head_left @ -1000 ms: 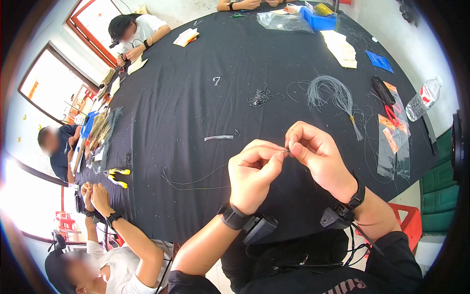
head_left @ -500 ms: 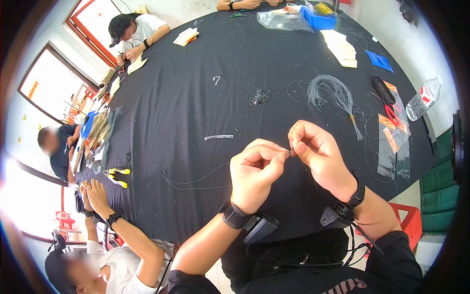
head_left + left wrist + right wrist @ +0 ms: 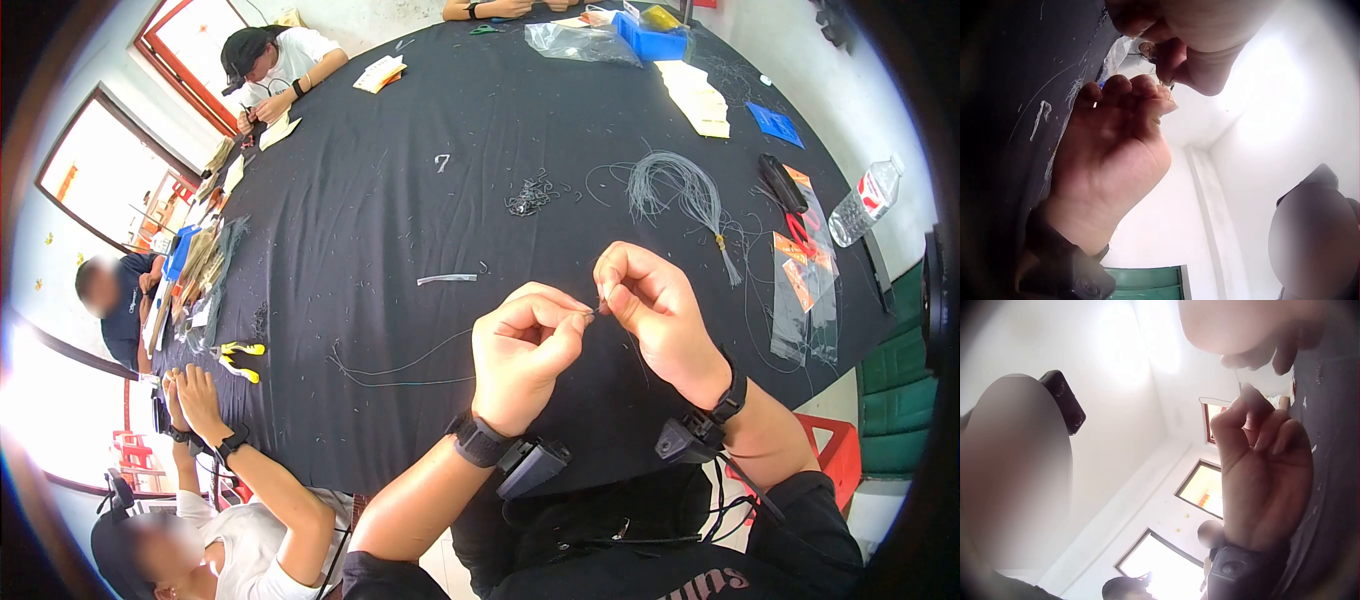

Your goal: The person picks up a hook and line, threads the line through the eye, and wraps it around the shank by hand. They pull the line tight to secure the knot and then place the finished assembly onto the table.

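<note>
In the head view my left hand point(image 3: 525, 345) pinches a small dark fishing hook point(image 3: 596, 311) between thumb and forefinger, its shape mostly hidden by the fingertips. My right hand point(image 3: 648, 310) meets it there, thumb and forefinger pinching thin fishing line right beside the hook. A long strand of grey line point(image 3: 420, 384) runs out behind the left hand and loops back on the black cloth. Both wrist views show the fingertips close together, the left hand point(image 3: 1254, 328) above the right hand point(image 3: 1266, 469) in the right wrist view.
Ahead lie a pile of hooks point(image 3: 533, 196), a clear tube piece point(image 3: 447, 280) and a tied bundle of line point(image 3: 668, 190). To the right are plastic packets point(image 3: 802, 290), red-handled scissors point(image 3: 800, 235) and a water bottle point(image 3: 866, 203). Yellow pliers point(image 3: 240, 362) lie left, near another person's hands point(image 3: 200, 400).
Both hands have shifted slightly to the right, still fingertip to fingertip. A thin strand now shows hanging below the right hand. Things on the table have stayed put.
</note>
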The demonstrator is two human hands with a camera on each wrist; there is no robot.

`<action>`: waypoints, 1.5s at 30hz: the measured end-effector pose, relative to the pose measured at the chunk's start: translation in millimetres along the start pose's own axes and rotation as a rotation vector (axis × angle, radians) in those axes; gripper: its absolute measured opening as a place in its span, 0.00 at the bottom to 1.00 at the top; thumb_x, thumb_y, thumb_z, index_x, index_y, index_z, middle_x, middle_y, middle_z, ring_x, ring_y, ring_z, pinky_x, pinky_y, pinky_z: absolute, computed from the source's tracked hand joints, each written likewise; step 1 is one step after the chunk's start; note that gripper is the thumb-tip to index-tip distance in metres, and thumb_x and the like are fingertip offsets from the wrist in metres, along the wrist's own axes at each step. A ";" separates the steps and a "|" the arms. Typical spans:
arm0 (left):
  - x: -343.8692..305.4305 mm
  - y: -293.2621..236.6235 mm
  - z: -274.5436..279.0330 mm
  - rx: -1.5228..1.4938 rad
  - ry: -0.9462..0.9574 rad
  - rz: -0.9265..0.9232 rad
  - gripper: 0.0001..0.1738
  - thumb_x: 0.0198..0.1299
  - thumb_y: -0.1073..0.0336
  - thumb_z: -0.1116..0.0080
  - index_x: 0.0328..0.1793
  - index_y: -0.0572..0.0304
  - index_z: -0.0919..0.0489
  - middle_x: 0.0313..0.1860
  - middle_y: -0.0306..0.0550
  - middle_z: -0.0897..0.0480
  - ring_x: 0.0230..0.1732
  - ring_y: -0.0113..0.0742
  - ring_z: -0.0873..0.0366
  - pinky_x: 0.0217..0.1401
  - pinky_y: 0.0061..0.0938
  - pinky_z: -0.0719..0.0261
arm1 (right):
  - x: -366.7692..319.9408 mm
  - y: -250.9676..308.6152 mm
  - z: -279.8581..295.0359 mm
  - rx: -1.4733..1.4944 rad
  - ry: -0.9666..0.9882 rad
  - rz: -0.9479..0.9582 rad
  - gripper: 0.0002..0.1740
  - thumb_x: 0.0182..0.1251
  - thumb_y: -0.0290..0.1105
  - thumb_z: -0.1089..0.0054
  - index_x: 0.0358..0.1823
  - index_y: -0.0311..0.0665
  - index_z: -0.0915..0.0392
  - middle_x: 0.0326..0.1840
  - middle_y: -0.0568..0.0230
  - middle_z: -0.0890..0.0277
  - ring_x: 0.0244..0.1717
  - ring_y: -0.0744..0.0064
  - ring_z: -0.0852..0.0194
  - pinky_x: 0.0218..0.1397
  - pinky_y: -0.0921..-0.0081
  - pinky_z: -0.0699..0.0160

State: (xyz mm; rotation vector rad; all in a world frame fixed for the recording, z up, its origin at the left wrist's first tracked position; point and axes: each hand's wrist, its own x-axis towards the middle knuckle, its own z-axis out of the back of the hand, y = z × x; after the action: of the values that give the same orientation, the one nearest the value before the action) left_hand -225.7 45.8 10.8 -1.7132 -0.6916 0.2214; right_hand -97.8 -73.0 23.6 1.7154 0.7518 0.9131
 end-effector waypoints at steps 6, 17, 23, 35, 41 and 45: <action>1.0 -2.5 -0.1 0.006 0.019 0.032 0.06 0.62 0.77 0.35 0.31 0.63 0.17 0.42 0.46 0.15 0.42 0.29 0.19 0.47 0.23 0.22 | 0.1 2.4 2.3 0.023 -0.002 -0.024 0.07 0.78 0.25 0.44 0.38 0.41 0.29 0.33 0.80 0.37 0.31 0.92 0.44 0.31 0.89 0.44; 2.2 -5.1 1.3 -0.009 0.036 0.075 0.06 0.62 0.77 0.35 0.31 0.63 0.17 0.40 0.44 0.16 0.41 0.28 0.19 0.47 0.23 0.23 | 1.5 2.6 4.2 0.003 0.004 0.004 0.07 0.78 0.26 0.44 0.37 0.41 0.29 0.33 0.81 0.37 0.31 0.92 0.43 0.31 0.90 0.43; 2.8 -3.3 4.9 0.014 0.044 0.064 0.07 0.62 0.76 0.35 0.30 0.62 0.17 0.39 0.44 0.15 0.41 0.28 0.20 0.47 0.23 0.23 | 5.6 9.6 9.7 -0.030 -0.040 0.056 0.07 0.78 0.26 0.43 0.38 0.41 0.29 0.33 0.81 0.37 0.33 0.91 0.42 0.36 0.89 0.41; 3.6 -8.5 0.7 -0.115 0.178 0.154 0.03 0.66 0.74 0.38 0.38 0.63 0.17 0.44 0.44 0.16 0.36 0.19 0.27 0.36 0.15 0.32 | 9.4 12.4 12.7 0.047 -0.052 0.056 0.07 0.79 0.30 0.45 0.39 0.42 0.29 0.34 0.75 0.29 0.37 0.84 0.30 0.45 0.85 0.32; 4.1 -7.8 3.6 -0.112 0.107 0.094 0.04 0.66 0.73 0.37 0.36 0.62 0.18 0.43 0.44 0.16 0.38 0.23 0.24 0.39 0.18 0.29 | 10.5 8.5 16.3 0.161 0.014 0.071 0.06 0.79 0.30 0.44 0.40 0.41 0.30 0.34 0.68 0.22 0.39 0.77 0.23 0.50 0.78 0.27; 3.0 -3.9 2.0 -0.046 0.088 0.031 0.05 0.65 0.75 0.37 0.34 0.62 0.19 0.42 0.45 0.17 0.41 0.27 0.20 0.44 0.20 0.24 | 11.6 4.8 14.7 0.276 0.069 0.110 0.05 0.79 0.29 0.45 0.41 0.40 0.30 0.33 0.66 0.23 0.39 0.76 0.23 0.51 0.75 0.24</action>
State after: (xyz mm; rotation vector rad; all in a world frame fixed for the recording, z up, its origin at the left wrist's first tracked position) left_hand -225.6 49.5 14.6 -1.7677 -0.6093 0.1516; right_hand -78.9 -72.0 27.7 1.9911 0.8688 0.9833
